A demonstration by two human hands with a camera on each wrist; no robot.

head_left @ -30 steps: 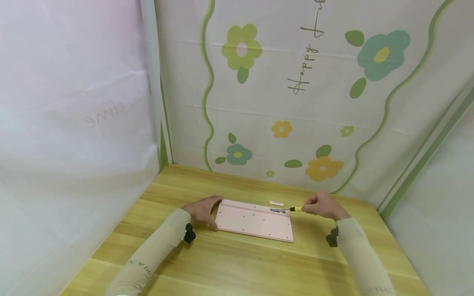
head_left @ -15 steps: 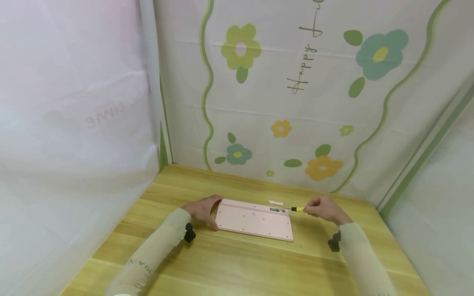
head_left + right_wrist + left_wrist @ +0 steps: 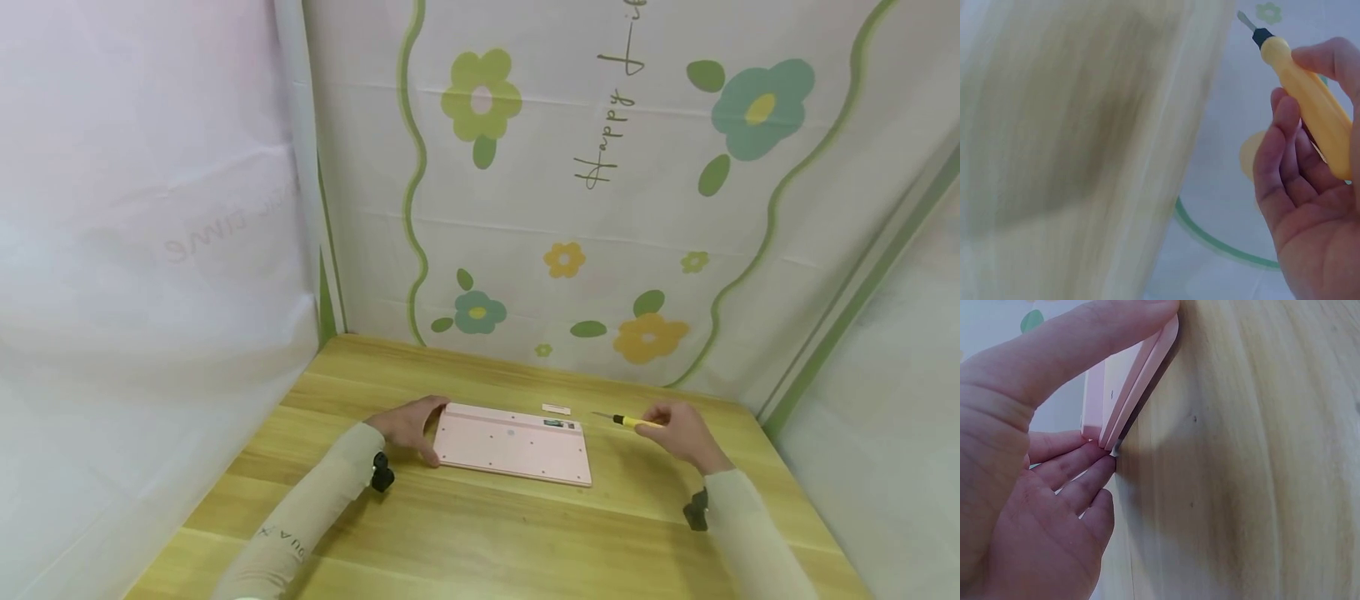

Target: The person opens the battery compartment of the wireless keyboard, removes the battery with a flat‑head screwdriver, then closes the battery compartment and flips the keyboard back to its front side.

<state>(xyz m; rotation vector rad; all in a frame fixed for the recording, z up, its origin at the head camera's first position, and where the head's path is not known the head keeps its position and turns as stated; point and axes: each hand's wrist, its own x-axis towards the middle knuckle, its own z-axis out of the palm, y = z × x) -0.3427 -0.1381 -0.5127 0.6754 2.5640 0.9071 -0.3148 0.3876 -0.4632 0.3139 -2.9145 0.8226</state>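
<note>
A flat pink panel (image 3: 517,446), dotted with small dark screws, lies on the table with an uncovered compartment (image 3: 558,424) at its upper right corner. My left hand (image 3: 408,425) holds the panel's left end, thumb on the near corner and fingers at the far one; in the left wrist view the hand (image 3: 1054,500) spans the panel's edge (image 3: 1129,394). To the right of the panel, my right hand (image 3: 681,433) grips a yellow-handled screwdriver (image 3: 637,422), its tip pointing left and apart from the panel. The right wrist view shows the screwdriver (image 3: 1313,100) between thumb and fingers.
Just behind the panel lies a small pink cover piece (image 3: 557,409) on the wooden table (image 3: 465,533). A white cloth with printed flowers (image 3: 525,208) hangs along the table's back edge, and another white cloth (image 3: 150,250) hangs at the left.
My right hand has drawn the screwdriver away to the right, and its tip has left the compartment. The left hand keeps its hold on the panel. The head view has shifted slightly.
</note>
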